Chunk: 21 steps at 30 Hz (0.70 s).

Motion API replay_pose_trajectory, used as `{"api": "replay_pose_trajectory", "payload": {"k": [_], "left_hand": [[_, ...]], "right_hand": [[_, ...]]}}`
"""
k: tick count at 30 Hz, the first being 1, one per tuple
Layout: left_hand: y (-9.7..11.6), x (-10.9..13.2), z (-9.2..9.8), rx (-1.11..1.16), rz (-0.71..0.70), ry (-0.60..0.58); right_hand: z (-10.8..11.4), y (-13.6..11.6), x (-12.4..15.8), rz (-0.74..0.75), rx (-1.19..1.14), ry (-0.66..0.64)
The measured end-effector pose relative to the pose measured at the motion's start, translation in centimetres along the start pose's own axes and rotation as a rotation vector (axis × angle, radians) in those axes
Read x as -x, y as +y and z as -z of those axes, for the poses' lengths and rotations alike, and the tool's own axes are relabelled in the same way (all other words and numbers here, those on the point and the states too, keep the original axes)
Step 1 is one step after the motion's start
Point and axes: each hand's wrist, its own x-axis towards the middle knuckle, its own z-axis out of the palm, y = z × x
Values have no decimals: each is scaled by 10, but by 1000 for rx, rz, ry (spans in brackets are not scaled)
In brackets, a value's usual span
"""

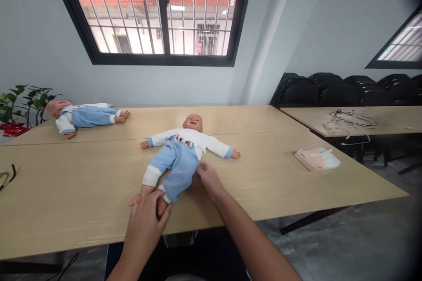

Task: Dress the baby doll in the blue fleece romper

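Note:
A baby doll (193, 140) in a white long-sleeved top lies on its back on the table, head away from me and arms spread. Its light blue trousers (180, 164) have white cuffs at the ankles. My left hand (145, 217) is closed around the doll's lower legs by the feet, its fingers at the cuff of the nearer leg. At the doll's hip on the right, my right hand (209, 180) pinches the side of the blue trousers. Part of the doll's feet is hidden behind my left hand.
A second baby doll (90, 115) in similar clothes lies at the back left beside a potted plant (24, 103). Glasses (8, 178) rest at the left edge. An open tissue box (316, 159) sits on the right. Tangled cables (351, 119) lie on another table before stacked black chairs (339, 92).

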Motion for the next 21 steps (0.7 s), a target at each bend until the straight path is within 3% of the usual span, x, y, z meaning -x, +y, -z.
{"api": "replay_pose_trajectory", "payload": {"k": [4, 11, 17, 21], "left_hand": [[-11, -1, 6, 57, 46, 29], [-22, 9, 16, 347, 317, 21], [-25, 10, 29, 633, 396, 81], [-19, 11, 33, 699, 436, 72]], "right_hand": [[8, 0, -4, 91, 203, 167], [23, -3, -11, 50, 310, 213], [40, -23, -54, 33, 292, 309], [36, -29, -73, 42, 222, 377]]}}
